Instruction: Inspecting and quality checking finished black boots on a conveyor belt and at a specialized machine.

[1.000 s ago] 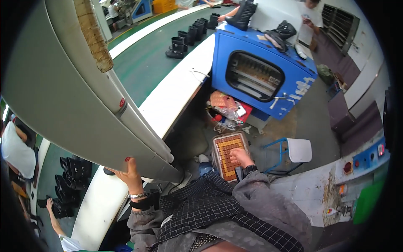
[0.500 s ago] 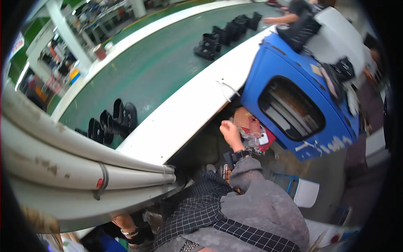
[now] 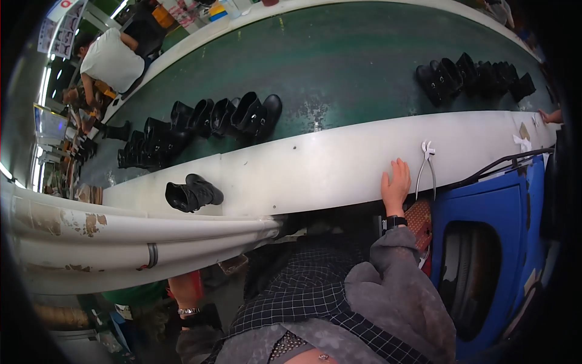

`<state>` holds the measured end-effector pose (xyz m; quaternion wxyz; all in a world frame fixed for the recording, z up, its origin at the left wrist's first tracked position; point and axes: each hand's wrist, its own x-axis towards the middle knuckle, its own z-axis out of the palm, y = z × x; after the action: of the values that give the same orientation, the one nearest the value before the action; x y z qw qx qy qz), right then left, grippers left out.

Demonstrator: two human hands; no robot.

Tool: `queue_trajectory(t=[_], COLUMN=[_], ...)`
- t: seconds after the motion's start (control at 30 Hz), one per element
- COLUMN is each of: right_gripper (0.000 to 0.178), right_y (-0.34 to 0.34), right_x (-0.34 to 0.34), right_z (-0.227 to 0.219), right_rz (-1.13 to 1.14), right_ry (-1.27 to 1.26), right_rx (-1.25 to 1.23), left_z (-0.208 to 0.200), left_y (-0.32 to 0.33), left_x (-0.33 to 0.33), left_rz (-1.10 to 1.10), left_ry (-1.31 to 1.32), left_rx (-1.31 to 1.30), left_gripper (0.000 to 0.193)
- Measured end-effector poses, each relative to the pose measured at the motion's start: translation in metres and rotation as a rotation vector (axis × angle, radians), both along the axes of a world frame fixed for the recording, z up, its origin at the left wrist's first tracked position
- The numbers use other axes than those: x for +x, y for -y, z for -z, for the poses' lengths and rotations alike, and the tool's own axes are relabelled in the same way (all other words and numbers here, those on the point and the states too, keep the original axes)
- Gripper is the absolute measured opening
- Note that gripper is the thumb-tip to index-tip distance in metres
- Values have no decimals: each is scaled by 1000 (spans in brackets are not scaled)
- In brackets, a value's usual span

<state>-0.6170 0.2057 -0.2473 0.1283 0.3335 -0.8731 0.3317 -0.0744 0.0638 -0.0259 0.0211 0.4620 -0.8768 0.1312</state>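
My right hand reaches over the near edge of a white ledge, fingers stretched out and nothing held. I cannot tell whether it touches the surface. Just right of it lie metal pliers, their handles toward me. My left hand is low at the left, below thick pale pipes that hide its fingers; something red is beside it. Toward the left end of the ledge lies a black boot, tipped on its side.
A green conveyor beyond the ledge carries black boots in a left group and a right group. A blue cabinet with a dark window stands at right. A person bends at far left; another person's hand touches the ledge's right end.
The view has swung left, so the cabinet sits farther right. My right hand has gone from beside the cabinet to the ledge, its curled fingers now straightened. My left hand remains low.
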Motion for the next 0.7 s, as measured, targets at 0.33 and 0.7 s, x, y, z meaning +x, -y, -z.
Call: queue_trajectory(t=[0.33, 0.7], right_gripper=[43, 44], right_y=[11, 12], right_x=[8, 7], right_z=[-11, -11], right_rz=[42, 29], right_ry=[-48, -54], right_rx=[75, 160], left_z=[44, 75], left_y=[-17, 85], left_x=[-160, -418], left_rz=[-191, -53], left_ry=[-554, -970], left_rx=[1513, 739], left_gripper=[49, 101])
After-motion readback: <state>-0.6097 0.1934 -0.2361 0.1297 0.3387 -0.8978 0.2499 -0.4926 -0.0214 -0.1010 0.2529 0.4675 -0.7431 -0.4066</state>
